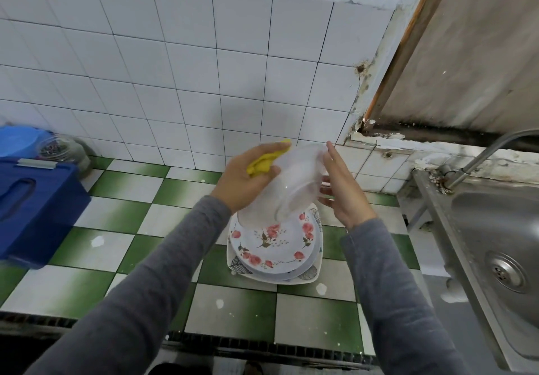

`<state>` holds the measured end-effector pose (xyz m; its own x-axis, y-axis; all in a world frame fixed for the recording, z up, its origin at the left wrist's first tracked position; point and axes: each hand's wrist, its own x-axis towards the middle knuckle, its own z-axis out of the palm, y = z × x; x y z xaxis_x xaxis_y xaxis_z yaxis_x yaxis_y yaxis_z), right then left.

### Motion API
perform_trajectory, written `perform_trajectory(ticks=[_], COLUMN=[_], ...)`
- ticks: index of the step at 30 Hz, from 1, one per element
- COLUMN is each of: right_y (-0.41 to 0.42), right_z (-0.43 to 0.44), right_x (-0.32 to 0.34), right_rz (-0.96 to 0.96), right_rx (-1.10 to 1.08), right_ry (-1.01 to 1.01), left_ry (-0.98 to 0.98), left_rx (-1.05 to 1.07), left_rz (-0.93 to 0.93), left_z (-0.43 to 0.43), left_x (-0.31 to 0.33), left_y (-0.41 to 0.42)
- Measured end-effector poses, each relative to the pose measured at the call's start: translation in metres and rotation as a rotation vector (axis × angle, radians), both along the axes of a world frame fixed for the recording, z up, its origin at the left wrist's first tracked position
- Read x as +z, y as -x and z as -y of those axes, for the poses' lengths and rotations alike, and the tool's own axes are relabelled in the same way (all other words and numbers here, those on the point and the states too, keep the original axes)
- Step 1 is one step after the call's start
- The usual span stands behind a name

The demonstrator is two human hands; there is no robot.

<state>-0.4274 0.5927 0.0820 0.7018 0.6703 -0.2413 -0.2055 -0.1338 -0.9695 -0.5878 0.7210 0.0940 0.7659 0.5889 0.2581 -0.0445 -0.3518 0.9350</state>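
Clear plastic container [294, 182], seen from the head camera, is tilted in the air between both hands, directly above a stack of floral plates [274, 243] on the green-and-white tiled counter [131, 188]. The left hand [245, 182] curls round a yellow cloth [264, 163] and presses it against the container's near wall. The right hand [342, 190] is spread, its fingers nearly straight, bracing the far side with the thumb up at the rim.

The main risk looks like the hold itself. Nothing wraps round the container; it seems pinned only by pressure from the two sides. If the plastic is wet, a harder wipe with the cloth could squeeze it out of that brace. It would then likely drop onto the plates, which sit slightly askew on a square dish [313, 272] and could shift or chip.

A push toward the right could also send it toward the steel sink [437, 199], under the faucet [490, 150]. The thin wall may flex under heavy pressing, loosening the brace further.
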Motion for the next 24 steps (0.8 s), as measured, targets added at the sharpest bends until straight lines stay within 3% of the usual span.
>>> perform_trajectory(ticks=[2,4,7,12,15,20,24], right_y=[-0.001,-0.002,0.003,0.012,0.017,0.021,0.038], right_z=[0.01,0.023,0.036,0.034,0.037,0.041,0.032], right_x=[-0.02,-0.034,-0.041,-0.038,-0.034,-0.019,-0.001], right_rz=[0.195,0.257,0.104,-0.184,-0.266,-0.336,-0.316], right_rx=[0.015,-0.015,-0.07,-0.17,-0.203,-0.172,-0.065], right_ry=[0.06,0.019,-0.213,-0.405,-0.443,-0.52,-0.533], left_ry=[0.267,0.503,0.752,0.855,0.787,0.419,0.3], left_rx=[0.054,0.077,0.081,0.098,0.214,0.622,0.52], left_rz=[0.106,0.205,0.272,0.279,0.276,0.159,0.219], left_z=[-0.004,-0.011,-0.021,-0.021,-0.02,-0.017,0.007], left_x=[0.0,-0.005,-0.01,-0.025,-0.037,-0.045,-0.023], left_y=[0.006,0.012,0.019,0.019,0.018,0.016,-0.001])
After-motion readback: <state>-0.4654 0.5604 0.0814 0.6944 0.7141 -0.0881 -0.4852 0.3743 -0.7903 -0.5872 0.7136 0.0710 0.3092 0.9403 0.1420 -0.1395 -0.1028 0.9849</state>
